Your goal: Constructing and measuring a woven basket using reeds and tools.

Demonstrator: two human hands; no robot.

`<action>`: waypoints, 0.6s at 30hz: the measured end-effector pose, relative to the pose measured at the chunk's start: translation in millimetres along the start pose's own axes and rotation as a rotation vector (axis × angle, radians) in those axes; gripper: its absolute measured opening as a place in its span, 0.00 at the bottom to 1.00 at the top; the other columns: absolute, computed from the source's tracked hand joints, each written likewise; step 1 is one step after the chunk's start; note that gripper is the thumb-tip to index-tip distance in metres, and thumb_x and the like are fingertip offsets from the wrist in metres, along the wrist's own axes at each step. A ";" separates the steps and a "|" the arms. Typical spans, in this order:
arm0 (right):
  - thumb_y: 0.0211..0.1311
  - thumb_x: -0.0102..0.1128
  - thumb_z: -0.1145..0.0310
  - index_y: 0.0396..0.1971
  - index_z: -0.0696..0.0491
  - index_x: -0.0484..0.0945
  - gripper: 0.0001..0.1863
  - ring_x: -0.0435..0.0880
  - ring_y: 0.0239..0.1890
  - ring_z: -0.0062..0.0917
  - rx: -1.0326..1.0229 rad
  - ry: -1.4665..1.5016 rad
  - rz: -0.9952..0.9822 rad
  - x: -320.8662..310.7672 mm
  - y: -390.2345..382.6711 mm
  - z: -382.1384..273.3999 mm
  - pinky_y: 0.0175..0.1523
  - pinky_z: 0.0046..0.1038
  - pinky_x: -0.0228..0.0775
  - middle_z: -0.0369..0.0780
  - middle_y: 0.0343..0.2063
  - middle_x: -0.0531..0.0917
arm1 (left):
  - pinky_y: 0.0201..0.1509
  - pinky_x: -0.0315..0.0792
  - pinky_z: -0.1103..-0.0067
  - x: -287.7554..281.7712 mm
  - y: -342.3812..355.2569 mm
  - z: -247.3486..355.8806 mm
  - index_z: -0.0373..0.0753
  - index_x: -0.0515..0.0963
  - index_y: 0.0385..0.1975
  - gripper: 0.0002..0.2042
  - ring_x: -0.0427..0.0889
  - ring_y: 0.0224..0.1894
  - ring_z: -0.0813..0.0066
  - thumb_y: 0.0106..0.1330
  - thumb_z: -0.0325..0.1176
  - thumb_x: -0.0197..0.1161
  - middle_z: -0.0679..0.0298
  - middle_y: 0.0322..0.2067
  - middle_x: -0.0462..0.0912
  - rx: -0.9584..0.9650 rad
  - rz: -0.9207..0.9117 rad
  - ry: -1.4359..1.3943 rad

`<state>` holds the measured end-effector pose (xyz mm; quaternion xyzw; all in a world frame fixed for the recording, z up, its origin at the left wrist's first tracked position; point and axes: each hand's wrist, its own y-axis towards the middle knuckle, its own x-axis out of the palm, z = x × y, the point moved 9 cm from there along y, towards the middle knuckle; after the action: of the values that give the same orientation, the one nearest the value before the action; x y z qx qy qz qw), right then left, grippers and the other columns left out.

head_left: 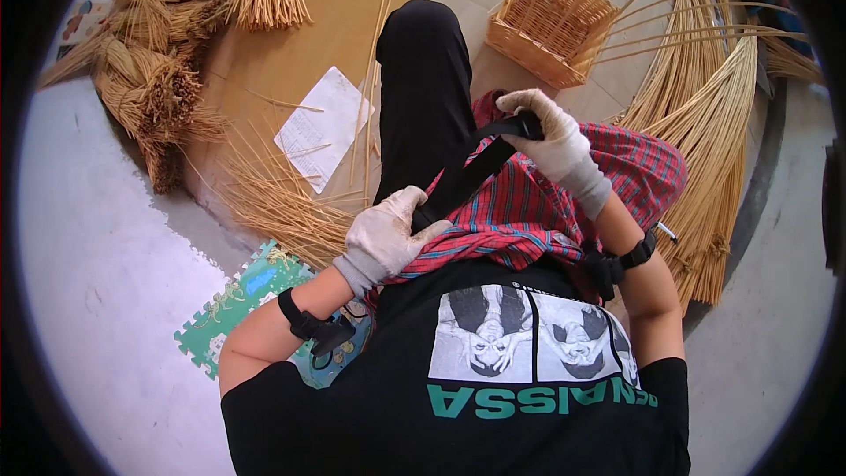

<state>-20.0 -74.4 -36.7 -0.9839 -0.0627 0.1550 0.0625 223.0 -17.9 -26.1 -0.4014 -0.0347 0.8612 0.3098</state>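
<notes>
A wide black strap [473, 174] stretches slantwise over my lap, between my two gloved hands. My right hand [555, 141], in a soiled white glove, is closed round its upper end, where the strap folds over near the thumb. Lower down, my left hand [385, 236] has thumb and fingers closed about the strap's other end; the fingertips are partly hidden. Beneath the strap lies a red plaid cloth [520, 234], spread over my lap and right leg.
A partly woven wicker basket [535, 55] with long upright stakes sits ahead, right of my knee. Long cane bundles [718, 150] lie at right; several tied bundles [154, 92] are heaped at left. Loose canes [278, 207], a white sheet [324, 123] and a green foam mat [225, 322] lie on the left.
</notes>
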 end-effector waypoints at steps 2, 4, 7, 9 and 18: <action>0.56 0.72 0.82 0.52 0.53 0.78 0.23 0.83 0.49 0.20 -0.066 -0.028 0.023 1.0 -3.5 -11.1 0.59 0.25 0.76 0.36 0.44 0.84 | 0.45 0.79 0.71 0.8 4.4 3.5 0.36 0.79 0.46 0.25 0.85 0.38 0.55 0.63 0.52 0.74 0.50 0.38 0.85 -0.028 -0.049 0.120; 0.54 0.71 0.81 0.51 0.52 0.79 0.24 0.86 0.48 0.29 -0.002 -0.180 0.085 -5.5 -6.0 -11.6 0.57 0.30 0.78 0.40 0.43 0.86 | 0.44 0.80 0.71 -1.6 5.8 6.2 0.36 0.80 0.45 0.23 0.86 0.37 0.56 0.63 0.50 0.74 0.50 0.37 0.86 -0.037 -0.049 0.110; 0.52 0.68 0.81 0.50 0.51 0.79 0.23 0.87 0.48 0.38 -0.128 -0.379 0.122 -4.7 -10.9 -12.3 0.54 0.35 0.79 0.44 0.43 0.86 | 0.44 0.80 0.73 -0.9 3.9 2.5 0.35 0.82 0.43 0.19 0.86 0.35 0.61 0.63 0.45 0.75 0.51 0.35 0.87 -0.060 -0.051 0.003; 0.52 0.66 0.81 0.49 0.50 0.80 0.22 0.86 0.47 0.39 -0.122 -0.405 0.149 -7.6 -13.8 -11.1 0.53 0.36 0.79 0.44 0.42 0.86 | 0.44 0.80 0.74 -2.6 -1.1 2.3 0.35 0.82 0.43 0.17 0.86 0.35 0.65 0.64 0.41 0.76 0.52 0.34 0.87 -0.077 -0.050 -0.094; 0.54 0.62 0.67 0.43 0.47 0.81 0.15 0.85 0.48 0.40 -0.270 -0.419 -0.391 91.7 -26.1 -29.3 0.53 0.41 0.77 0.43 0.39 0.86 | 0.47 0.79 0.78 4.8 -12.0 1.4 0.33 0.83 0.46 0.16 0.85 0.40 0.76 0.62 0.30 0.76 0.57 0.37 0.87 0.043 0.020 -0.239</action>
<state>73.0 -38.6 -32.6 -0.8993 -0.2824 0.3295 -0.0541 225.7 -5.3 -24.7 -0.2895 -0.0489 0.9065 0.3035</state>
